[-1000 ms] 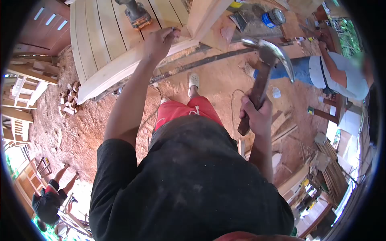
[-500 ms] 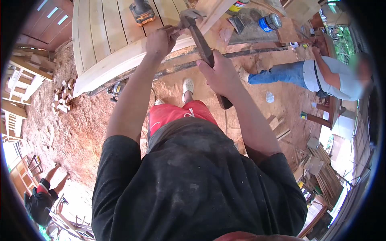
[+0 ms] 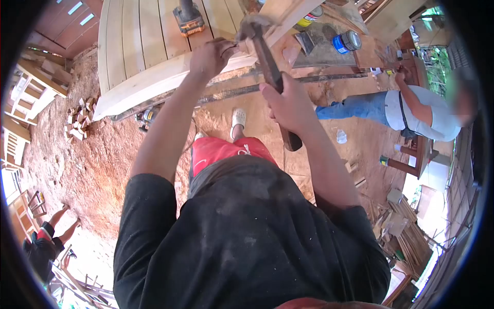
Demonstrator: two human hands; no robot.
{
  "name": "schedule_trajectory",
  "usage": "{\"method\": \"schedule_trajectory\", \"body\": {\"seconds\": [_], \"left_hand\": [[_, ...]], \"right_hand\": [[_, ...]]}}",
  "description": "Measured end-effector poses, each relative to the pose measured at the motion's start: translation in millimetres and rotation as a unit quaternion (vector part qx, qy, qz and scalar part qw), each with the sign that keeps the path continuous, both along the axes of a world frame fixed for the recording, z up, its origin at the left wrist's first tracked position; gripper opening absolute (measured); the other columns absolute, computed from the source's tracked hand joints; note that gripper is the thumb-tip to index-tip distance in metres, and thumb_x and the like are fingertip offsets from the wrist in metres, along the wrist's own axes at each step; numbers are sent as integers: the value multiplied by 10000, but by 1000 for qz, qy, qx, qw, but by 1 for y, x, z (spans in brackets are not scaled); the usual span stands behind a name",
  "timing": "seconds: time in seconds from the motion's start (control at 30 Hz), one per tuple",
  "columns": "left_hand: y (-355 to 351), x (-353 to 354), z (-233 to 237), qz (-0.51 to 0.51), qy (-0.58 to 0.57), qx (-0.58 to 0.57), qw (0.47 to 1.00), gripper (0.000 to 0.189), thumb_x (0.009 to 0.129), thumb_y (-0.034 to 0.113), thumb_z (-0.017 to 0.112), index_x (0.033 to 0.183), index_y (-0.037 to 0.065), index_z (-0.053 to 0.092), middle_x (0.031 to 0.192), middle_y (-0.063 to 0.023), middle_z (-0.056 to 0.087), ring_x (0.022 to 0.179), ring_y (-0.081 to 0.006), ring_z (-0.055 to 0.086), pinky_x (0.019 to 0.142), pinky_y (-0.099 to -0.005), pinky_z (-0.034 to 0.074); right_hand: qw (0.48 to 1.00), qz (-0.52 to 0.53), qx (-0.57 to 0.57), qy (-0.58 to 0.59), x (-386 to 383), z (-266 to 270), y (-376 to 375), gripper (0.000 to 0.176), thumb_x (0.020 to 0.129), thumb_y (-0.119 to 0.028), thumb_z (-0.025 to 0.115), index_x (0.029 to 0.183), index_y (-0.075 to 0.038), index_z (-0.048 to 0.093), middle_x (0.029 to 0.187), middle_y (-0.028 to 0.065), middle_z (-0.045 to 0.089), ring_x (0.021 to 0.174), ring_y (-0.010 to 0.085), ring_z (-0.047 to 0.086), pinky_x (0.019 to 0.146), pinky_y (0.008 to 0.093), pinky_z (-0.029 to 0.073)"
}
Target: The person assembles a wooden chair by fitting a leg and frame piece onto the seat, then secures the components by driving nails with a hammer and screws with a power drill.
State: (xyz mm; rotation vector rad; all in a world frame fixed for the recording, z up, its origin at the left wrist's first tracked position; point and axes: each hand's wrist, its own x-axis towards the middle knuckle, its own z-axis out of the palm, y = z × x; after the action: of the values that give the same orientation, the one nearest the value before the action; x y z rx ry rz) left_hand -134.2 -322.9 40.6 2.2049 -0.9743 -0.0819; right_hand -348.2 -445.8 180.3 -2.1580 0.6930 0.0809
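Note:
A hammer (image 3: 268,61) with a dark handle is gripped in my right hand (image 3: 289,103); its blurred metal head lies over the edge of the wooden panel, close to the fingers of my left hand (image 3: 212,57). The left fingers are pinched together at the corner where the pale edge board (image 3: 170,74) meets another pale board (image 3: 280,26). What they hold is too small to make out. The slatted panel (image 3: 131,36) spreads beyond my left hand, with a cordless power tool (image 3: 189,23) on it.
A person in jeans (image 3: 411,108) stands at the right. Yellow-labelled (image 3: 310,16) and blue-labelled cans (image 3: 347,42) are at the upper right. Wood offcuts (image 3: 80,118) lie on the ground at the left; another person (image 3: 43,247) is at the lower left.
My right hand and the hammer's handle have moved slightly down and right in view. The left hand stays at the board corner. The surroundings have shifted a little with the camera.

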Motion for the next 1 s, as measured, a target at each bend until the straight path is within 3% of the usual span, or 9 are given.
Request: {"method": "schedule_trajectory", "body": {"seconds": [0.1,0.13,0.27,0.4,0.6,0.7,0.83,0.93,1.0], "left_hand": [[21,1,37,-15,-48,114,992,564,827,504,785,1313,236,684,1289,-36,659,1096,-311,692,922,-451,566],[25,6,38,-8,-47,162,986,785,736,524,834,1414,208,597,1359,-67,584,1167,-311,665,958,-461,549],[32,9,43,-20,-86,269,959,743,729,491,829,1367,177,614,1325,-100,585,1121,-297,680,934,-461,561],[34,10,26,-26,-120,224,967,655,744,470,818,1290,157,636,1268,-103,605,1072,-285,692,895,-461,579],[29,19,23,-27,-134,244,960,609,787,442,801,1273,122,620,1259,-101,616,1094,-285,681,876,-450,584],[35,9,12,-35,-148,238,959,614,793,442,800,1274,113,610,1249,-100,616,1121,-287,668,889,-439,579],[35,9,16,-41,-142,241,959,618,795,445,802,1270,102,606,1225,-103,613,1144,-282,652,907,-424,570],[35,9,14,-38,-156,237,958,599,798,442,802,1254,99,619,1190,-103,621,1116,-282,662,882,-428,578],[35,9,14,-41,-151,229,961,584,801,439,802,1242,97,629,1181,-100,629,1097,-284,670,866,-430,584]], "right_hand": [[998,-27,15,-62,-3,84,19,346,969,-328,669,1033,10,632,738,156,670,616,233,692,592,364,533],[991,-30,28,-130,-4,101,22,340,992,-328,661,1069,1,625,729,86,631,586,168,636,551,318,503],[929,26,66,-364,2,121,19,274,1045,-300,620,1075,-28,619,724,10,594,574,102,574,517,267,466],[947,12,23,-321,11,61,17,261,1038,-284,632,994,-29,596,705,19,590,561,109,575,515,274,470],[992,-84,79,53,11,12,18,412,939,-379,712,985,16,605,735,95,657,602,185,685,588,368,548],[993,-110,2,-37,13,83,25,475,930,-434,737,1010,21,626,691,58,642,571,156,665,544,312,528],[884,-47,111,-451,-4,151,-14,387,1045,-378,573,1126,0,551,797,72,578,654,171,569,624,318,499],[852,95,93,-506,7,197,-7,381,1051,-389,497,985,-19,559,863,103,574,747,223,581,702,397,528],[875,24,111,-470,11,152,8,339,1029,-368,549,979,-34,584,846,96,603,752,238,604,720,428,531]]}}
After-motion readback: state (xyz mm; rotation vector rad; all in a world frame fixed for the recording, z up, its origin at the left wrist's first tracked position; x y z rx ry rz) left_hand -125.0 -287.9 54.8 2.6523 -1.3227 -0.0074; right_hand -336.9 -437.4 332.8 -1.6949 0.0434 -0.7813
